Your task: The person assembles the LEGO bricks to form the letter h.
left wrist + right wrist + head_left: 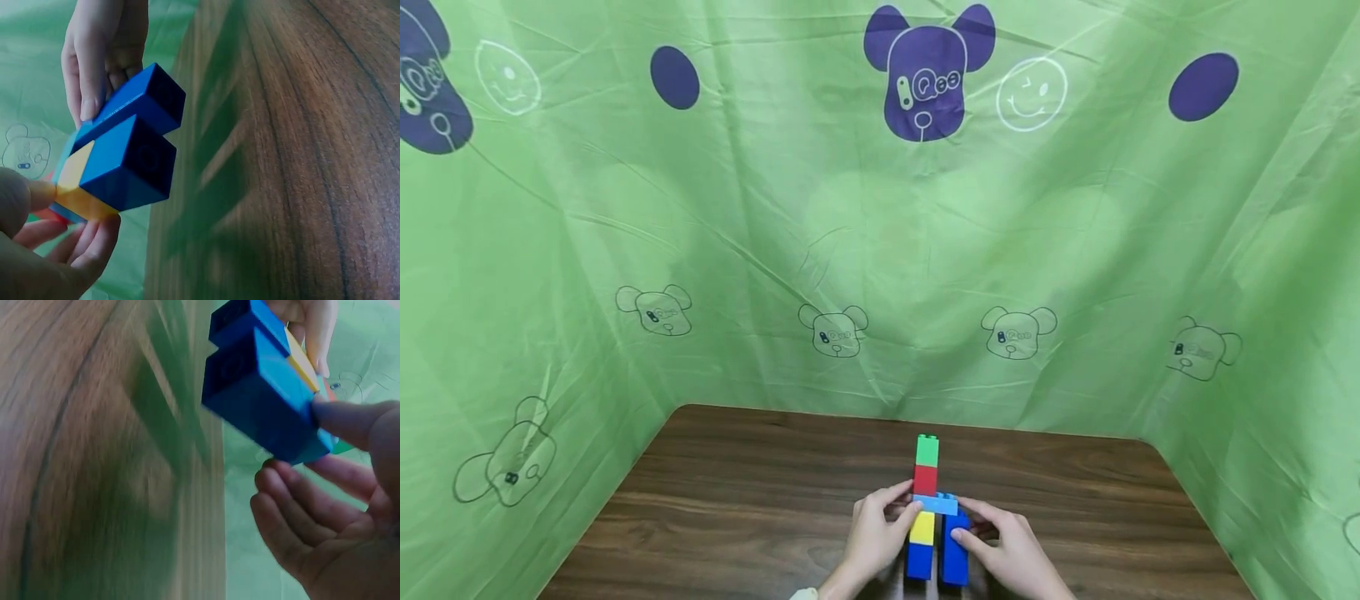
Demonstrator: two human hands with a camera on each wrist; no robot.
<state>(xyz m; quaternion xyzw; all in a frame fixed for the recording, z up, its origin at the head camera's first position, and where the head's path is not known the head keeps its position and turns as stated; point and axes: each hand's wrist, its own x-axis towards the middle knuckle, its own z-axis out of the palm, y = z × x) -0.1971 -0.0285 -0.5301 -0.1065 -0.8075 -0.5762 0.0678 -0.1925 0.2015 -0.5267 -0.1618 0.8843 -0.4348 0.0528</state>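
Both hands hold one structure of building bricks, its undersides showing clear of the table in the wrist views. Its left column stacks a green brick, a red brick, a light blue brick, a yellow brick and a blue brick. The light blue piece reaches right, over a tall dark blue leg. My left hand pinches the left column around the light blue and yellow bricks. With thumb and fingers, my right hand grips the dark blue leg near its top.
Beneath the hands lies a dark wood-grain table. Green cloth with printed bear heads and purple shapes walls its back and both sides.
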